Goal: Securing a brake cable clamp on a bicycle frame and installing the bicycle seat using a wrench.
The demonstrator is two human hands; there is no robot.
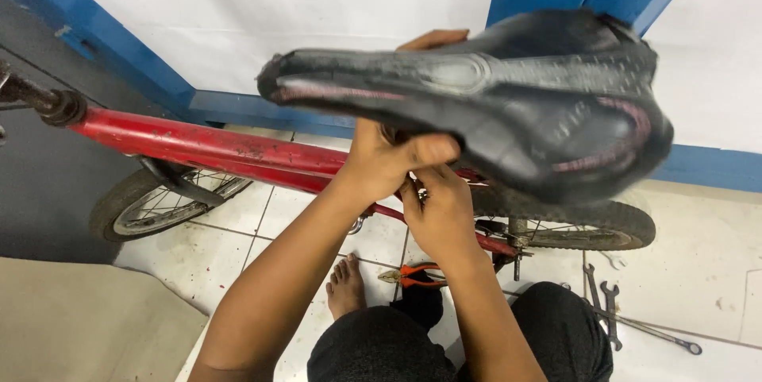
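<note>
Across the upper middle of the frame the black saddle (476, 96) lies with its long axis left to right, directly above both hands, the left hand (381, 163) clenched beneath it and nearer, the right hand (440, 215) curled just lower on hidden fittings.

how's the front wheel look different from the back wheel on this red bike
The front wheel shows its silver rim and spokes openly, crossed only by a dark fork blade; the rear wheel is largely hidden behind the black saddle and the hands. The rear tyre shows a knobby tread, while the front tyre looks dusty and smoother. The front wheel stands near the grey wall, the rear beside spanners on the floor. Both rest on white tiles.
</note>
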